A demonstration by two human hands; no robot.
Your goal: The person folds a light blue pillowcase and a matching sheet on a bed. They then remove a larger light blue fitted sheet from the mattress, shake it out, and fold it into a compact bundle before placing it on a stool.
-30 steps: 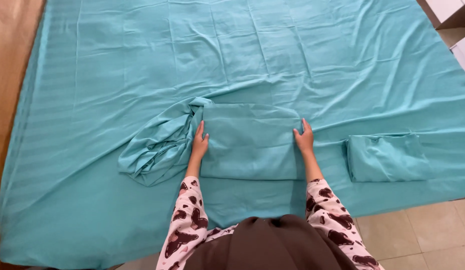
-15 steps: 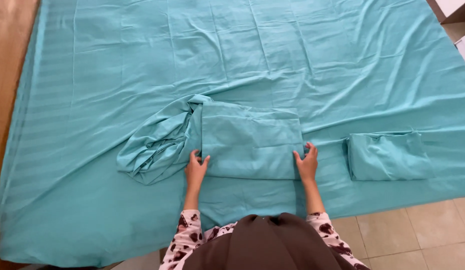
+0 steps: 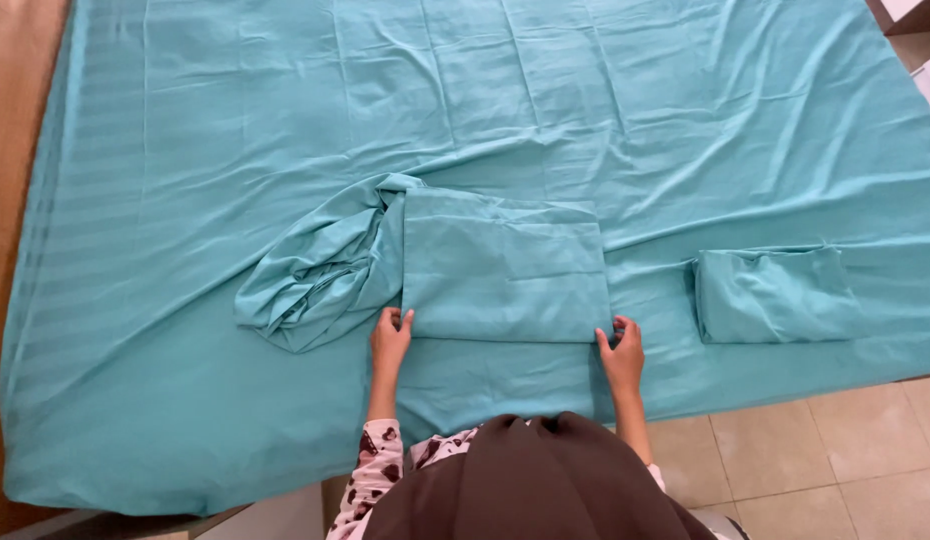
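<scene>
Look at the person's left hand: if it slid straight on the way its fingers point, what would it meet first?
The left hand points away from the person, fingertips at the near edge of the folded teal cloth. It would meet that cloth first, probably near its left corner beside the bunched fabric.

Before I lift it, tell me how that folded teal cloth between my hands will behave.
The folded teal cloth will probably sag if lifted by its near corners, where the left hand and right hand rest; its layers look thin and soft. The bunched part on its left looks unfolded and would likely trail. It should slide easily over the bedsheet.
</scene>
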